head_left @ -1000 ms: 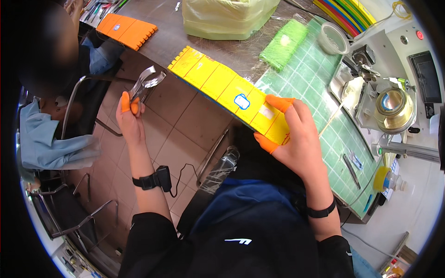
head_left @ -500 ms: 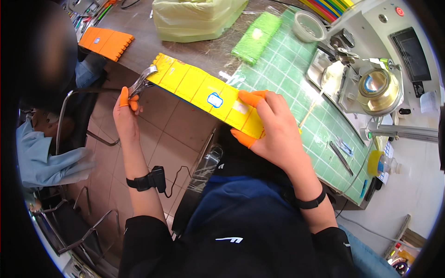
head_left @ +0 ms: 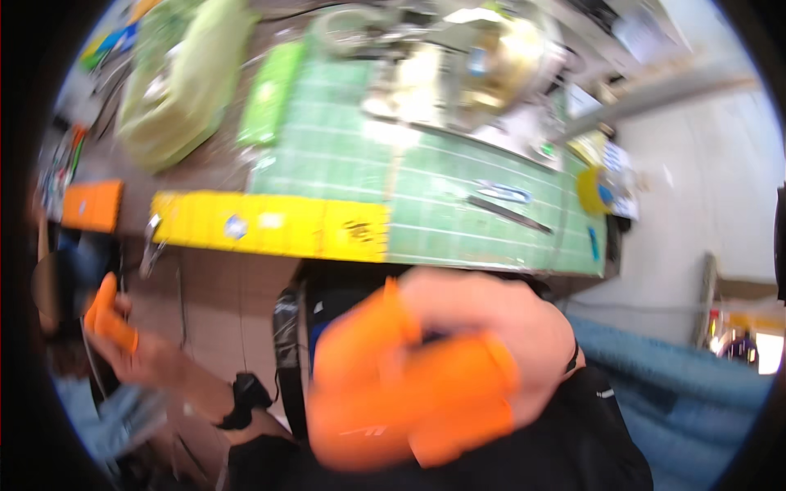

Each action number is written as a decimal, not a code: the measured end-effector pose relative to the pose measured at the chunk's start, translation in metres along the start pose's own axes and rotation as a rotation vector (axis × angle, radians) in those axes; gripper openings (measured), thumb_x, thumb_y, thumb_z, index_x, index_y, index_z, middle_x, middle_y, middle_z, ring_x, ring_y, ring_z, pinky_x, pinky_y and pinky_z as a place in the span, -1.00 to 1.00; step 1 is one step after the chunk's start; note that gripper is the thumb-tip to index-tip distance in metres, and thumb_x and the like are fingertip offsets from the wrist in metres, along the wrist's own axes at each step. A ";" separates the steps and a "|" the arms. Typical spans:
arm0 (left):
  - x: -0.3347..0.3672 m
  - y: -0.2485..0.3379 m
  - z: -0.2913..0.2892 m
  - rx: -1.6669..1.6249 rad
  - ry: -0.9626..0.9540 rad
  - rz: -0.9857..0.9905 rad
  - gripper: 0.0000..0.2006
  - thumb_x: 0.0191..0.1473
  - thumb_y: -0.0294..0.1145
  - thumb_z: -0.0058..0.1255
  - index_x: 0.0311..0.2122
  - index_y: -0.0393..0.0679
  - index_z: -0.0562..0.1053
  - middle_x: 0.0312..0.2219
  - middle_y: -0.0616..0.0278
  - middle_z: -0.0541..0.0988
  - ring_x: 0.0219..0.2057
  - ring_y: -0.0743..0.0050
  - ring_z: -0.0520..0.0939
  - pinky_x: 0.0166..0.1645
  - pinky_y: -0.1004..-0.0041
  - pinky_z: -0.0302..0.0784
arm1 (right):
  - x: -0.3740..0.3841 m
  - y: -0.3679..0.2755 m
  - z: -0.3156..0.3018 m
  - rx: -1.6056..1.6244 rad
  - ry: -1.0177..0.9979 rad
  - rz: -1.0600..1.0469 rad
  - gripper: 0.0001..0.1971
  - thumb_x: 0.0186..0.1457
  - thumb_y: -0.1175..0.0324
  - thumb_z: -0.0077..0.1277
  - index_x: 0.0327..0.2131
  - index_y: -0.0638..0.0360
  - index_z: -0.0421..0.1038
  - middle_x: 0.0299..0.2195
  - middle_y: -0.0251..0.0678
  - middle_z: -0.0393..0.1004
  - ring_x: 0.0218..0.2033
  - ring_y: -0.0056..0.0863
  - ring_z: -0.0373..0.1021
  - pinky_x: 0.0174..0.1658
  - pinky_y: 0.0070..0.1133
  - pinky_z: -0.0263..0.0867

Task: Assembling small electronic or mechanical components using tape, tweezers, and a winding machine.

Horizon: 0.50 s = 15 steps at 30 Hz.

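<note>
A long yellow segmented strip [head_left: 278, 225] lies along the table's near edge, partly on the green mat, with an oval blue-edged label on it. At its left end hangs a shiny metal tool [head_left: 150, 244], apparently a clamp or pliers, too blurred to name surely. My left hand [head_left: 135, 348], orange covers on its fingertips, is below and left of this tool, apart from it, fingers stretched and nothing seen in them. Large and smeared close to the camera, my right hand [head_left: 458, 360] has bent fingers in orange covers, nearer me than the strip. Whatever it might hold is hidden.
An orange segmented piece [head_left: 92, 206] lies at the table's left. Behind are a yellowish plastic bag [head_left: 184, 90] and a green wrapped block [head_left: 272, 94]. Tweezers [head_left: 508, 214] rest on the gridded mat [head_left: 327, 168]. A yellow-topped bottle [head_left: 591, 190] stands at the right.
Both hands have come off the yellow strip, which now lies on the table edge. My left hand has let go of the metal tool; my right has moved toward me. The view has turned.
</note>
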State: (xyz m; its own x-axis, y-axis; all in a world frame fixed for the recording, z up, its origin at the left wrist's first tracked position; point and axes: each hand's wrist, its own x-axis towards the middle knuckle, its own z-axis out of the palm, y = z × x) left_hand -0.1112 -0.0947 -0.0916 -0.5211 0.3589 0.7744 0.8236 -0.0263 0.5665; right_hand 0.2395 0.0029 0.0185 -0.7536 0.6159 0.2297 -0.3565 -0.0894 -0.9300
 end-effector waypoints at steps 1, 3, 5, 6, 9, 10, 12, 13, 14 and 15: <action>0.000 0.014 0.020 -0.010 -0.021 0.051 -0.77 0.32 -0.61 0.00 0.03 -0.47 0.47 -0.14 -0.03 0.63 -0.18 0.32 0.65 0.04 0.48 0.60 | 0.000 -0.030 -0.028 -0.289 -0.301 -0.096 -0.55 0.12 0.33 0.24 0.07 0.28 0.47 0.01 -0.04 0.44 -0.10 -0.18 0.47 -0.05 -0.41 0.46; -0.001 0.036 0.000 -0.271 -0.006 0.066 -0.72 0.40 -0.52 -0.13 0.03 -0.54 0.47 -0.14 -0.08 0.51 -0.23 0.15 0.59 -0.05 0.35 0.60 | -0.016 -0.082 -0.011 -0.129 -0.071 0.338 -0.71 0.15 0.26 0.25 -0.18 0.28 0.56 -0.23 -0.14 0.55 -0.31 -0.31 0.53 -0.19 -0.42 0.51; -0.004 0.056 0.030 -0.248 -0.058 0.218 -0.67 0.42 -0.47 -0.17 0.02 -0.61 0.47 -0.19 -0.04 0.46 -0.28 0.19 0.53 -0.16 0.34 0.51 | -0.043 -0.095 -0.012 -0.153 -0.018 0.228 -0.71 0.17 0.22 0.22 -0.19 0.28 0.56 -0.25 -0.15 0.56 -0.33 -0.30 0.53 -0.22 -0.42 0.50; -0.004 0.063 0.039 -0.288 -0.072 0.228 -0.67 0.42 -0.47 -0.17 0.02 -0.61 0.47 -0.19 -0.04 0.46 -0.28 0.19 0.53 -0.16 0.34 0.51 | -0.055 -0.099 -0.012 -0.149 -0.016 0.171 -0.70 0.18 0.20 0.20 -0.20 0.28 0.56 -0.26 -0.15 0.56 -0.34 -0.29 0.53 -0.23 -0.43 0.50; 0.000 0.085 0.053 -0.391 -0.100 0.291 -0.62 0.42 -0.42 -0.16 -0.01 -0.66 0.47 -0.23 0.00 0.44 -0.31 0.23 0.48 -0.22 0.35 0.40 | -0.083 -0.111 -0.013 -0.121 -0.048 0.006 -0.68 0.21 0.15 0.16 -0.23 0.27 0.55 -0.29 -0.16 0.57 -0.38 -0.27 0.52 -0.27 -0.43 0.49; -0.002 0.086 0.057 -0.381 -0.117 0.290 -0.60 0.43 -0.39 -0.18 -0.01 -0.68 0.47 -0.22 0.00 0.44 -0.30 0.23 0.48 -0.21 0.36 0.39 | -0.089 -0.111 -0.014 -0.118 -0.068 -0.043 -0.66 0.22 0.13 0.14 -0.23 0.27 0.55 -0.30 -0.16 0.57 -0.39 -0.27 0.52 -0.29 -0.44 0.49; -0.005 0.096 0.051 -0.387 -0.238 0.229 -0.53 0.42 -0.29 -0.22 0.06 -0.64 0.44 -0.21 -0.03 0.45 -0.25 0.22 0.48 -0.15 0.33 0.38 | -0.100 -0.110 -0.023 -0.099 -0.134 -0.142 -0.64 0.24 0.09 0.11 -0.25 0.27 0.55 -0.32 -0.16 0.58 -0.42 -0.25 0.52 -0.31 -0.44 0.48; -0.010 0.102 0.049 -0.385 -0.234 0.234 -0.53 0.42 -0.29 -0.22 0.06 -0.64 0.44 -0.21 -0.03 0.45 -0.25 0.22 0.48 -0.15 0.33 0.38 | -0.104 -0.109 -0.030 -0.083 -0.176 -0.192 -0.63 0.25 0.07 0.09 -0.26 0.26 0.55 -0.33 -0.16 0.58 -0.43 -0.25 0.51 -0.33 -0.44 0.48; -0.015 0.107 0.048 -0.455 -0.235 0.107 -0.51 0.40 -0.24 -0.21 0.10 -0.60 0.39 -0.20 -0.04 0.45 -0.22 0.21 0.47 -0.11 0.31 0.37 | -0.107 -0.107 -0.037 -0.067 -0.220 -0.242 -0.61 0.26 0.05 0.08 -0.26 0.26 0.55 -0.34 -0.17 0.59 -0.44 -0.24 0.51 -0.34 -0.45 0.47; -0.020 0.113 0.044 -0.518 -0.236 -0.021 -0.47 0.37 -0.20 -0.20 0.15 -0.57 0.35 -0.19 -0.05 0.45 -0.19 0.20 0.47 -0.08 0.29 0.35 | -0.110 -0.103 -0.045 -0.045 -0.266 -0.291 -0.60 0.27 0.03 0.06 -0.27 0.26 0.55 -0.35 -0.17 0.59 -0.45 -0.23 0.51 -0.35 -0.45 0.47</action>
State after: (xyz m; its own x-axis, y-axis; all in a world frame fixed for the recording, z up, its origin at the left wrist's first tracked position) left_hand 0.0022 -0.0642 -0.0557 -0.4232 0.5617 0.7109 0.5655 -0.4493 0.6916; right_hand 0.3839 -0.0210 0.0759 -0.7432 0.3858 0.5466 -0.5563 0.0974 -0.8253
